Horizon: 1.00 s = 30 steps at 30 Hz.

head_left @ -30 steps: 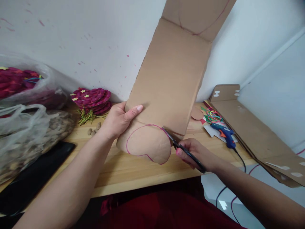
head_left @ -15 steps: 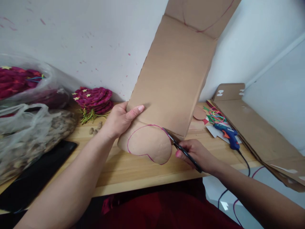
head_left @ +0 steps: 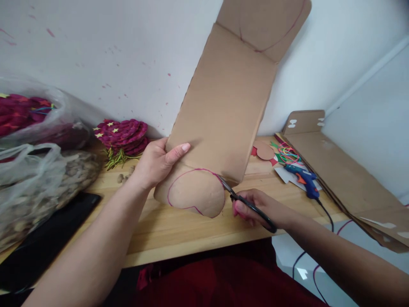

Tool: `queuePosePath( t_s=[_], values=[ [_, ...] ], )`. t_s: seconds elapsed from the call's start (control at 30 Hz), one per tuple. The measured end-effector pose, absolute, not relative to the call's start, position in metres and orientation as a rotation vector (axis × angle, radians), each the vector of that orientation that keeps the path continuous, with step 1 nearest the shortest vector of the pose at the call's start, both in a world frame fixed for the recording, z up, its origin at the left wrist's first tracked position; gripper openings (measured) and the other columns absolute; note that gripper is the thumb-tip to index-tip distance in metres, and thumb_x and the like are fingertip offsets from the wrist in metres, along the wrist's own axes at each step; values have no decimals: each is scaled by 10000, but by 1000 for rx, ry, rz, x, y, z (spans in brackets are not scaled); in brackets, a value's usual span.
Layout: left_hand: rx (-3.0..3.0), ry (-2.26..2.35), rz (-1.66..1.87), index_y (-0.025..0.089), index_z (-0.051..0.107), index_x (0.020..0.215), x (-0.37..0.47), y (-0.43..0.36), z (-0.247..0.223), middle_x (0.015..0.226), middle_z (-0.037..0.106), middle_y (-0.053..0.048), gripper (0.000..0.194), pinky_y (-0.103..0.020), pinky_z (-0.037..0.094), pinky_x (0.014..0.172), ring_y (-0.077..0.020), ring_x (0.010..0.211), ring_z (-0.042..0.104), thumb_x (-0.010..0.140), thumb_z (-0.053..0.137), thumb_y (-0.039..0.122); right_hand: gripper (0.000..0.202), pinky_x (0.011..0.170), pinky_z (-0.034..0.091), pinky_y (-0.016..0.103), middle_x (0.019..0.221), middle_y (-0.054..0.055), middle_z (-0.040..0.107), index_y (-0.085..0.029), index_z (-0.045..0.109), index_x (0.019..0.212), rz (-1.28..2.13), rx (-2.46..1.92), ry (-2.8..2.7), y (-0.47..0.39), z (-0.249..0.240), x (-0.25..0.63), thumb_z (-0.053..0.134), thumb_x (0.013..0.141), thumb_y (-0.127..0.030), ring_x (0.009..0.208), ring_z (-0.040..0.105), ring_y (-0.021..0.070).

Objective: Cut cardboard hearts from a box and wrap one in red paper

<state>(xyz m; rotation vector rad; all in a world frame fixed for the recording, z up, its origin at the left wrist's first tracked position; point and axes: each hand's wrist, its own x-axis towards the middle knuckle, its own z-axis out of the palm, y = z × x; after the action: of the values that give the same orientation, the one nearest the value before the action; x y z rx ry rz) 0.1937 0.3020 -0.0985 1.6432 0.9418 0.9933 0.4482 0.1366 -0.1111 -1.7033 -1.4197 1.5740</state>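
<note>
A long folded piece of cardboard (head_left: 223,102) slants up from the table toward the wall. My left hand (head_left: 159,164) grips its lower left edge, thumb on the front face and fingers hidden behind. On the bottom flap is a heart outline (head_left: 196,192) in purple-red marker, its right side cut along the line and still joined to the sheet above. Black-handled scissors (head_left: 255,209) are in my right hand (head_left: 258,207), their blades at the upper right of the heart. Another curved marker line runs across the top flap.
On the left are a plastic bag (head_left: 28,187) of brownish nut-like pieces and a stack of magenta braided rounds (head_left: 123,134). A blue glue gun (head_left: 302,179) with a cord lies right, beside colored strings (head_left: 287,153) and more flattened cardboard (head_left: 338,170).
The cardboard has tilted and shifted slightly left and down, showing more of its top flap. My right hand and the scissors have turned a little, with the blades still at the heart's upper right.
</note>
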Motion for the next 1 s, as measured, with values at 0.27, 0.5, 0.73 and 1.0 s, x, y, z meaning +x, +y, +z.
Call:
queuePosePath(
  t_s=[0.27, 0.5, 0.73, 1.0],
  values=[
    [1671, 906, 885, 206, 760, 1101, 194, 299, -96, 1070, 805, -72, 466, -299, 619, 754, -262, 950, 757, 828, 751, 583, 598, 538, 294, 252, 647, -42, 408, -187, 553, 710, 1498, -1653, -1538, 142, -104, 438, 719, 744, -760, 587, 384, 106],
    [1803, 950, 1003, 192, 759, 1071, 198, 288, -90, 1045, 805, -63, 483, -298, 609, 762, -262, 934, 749, 846, 712, 616, 484, 630, 325, 273, 743, -11, 496, -185, 583, 797, 1275, -1763, -1576, 130, -109, 431, 647, 887, -656, 690, 422, 141],
    [1768, 840, 932, 219, 756, 1131, 194, 288, -88, 1076, 802, -48, 480, -289, 609, 782, -247, 941, 752, 856, 710, 609, 543, 593, 280, 275, 703, -33, 405, -198, 508, 772, 1274, -1778, -1699, 134, -104, 435, 595, 895, -719, 653, 361, 127],
    [1683, 795, 885, 220, 741, 1205, 193, 291, -89, 1134, 792, -75, 525, -335, 619, 845, -272, 1016, 745, 838, 742, 595, 601, 616, 323, 275, 733, -23, 406, -191, 499, 766, 1242, -1624, -1798, 139, -108, 437, 578, 874, -778, 680, 360, 132]
  ],
)
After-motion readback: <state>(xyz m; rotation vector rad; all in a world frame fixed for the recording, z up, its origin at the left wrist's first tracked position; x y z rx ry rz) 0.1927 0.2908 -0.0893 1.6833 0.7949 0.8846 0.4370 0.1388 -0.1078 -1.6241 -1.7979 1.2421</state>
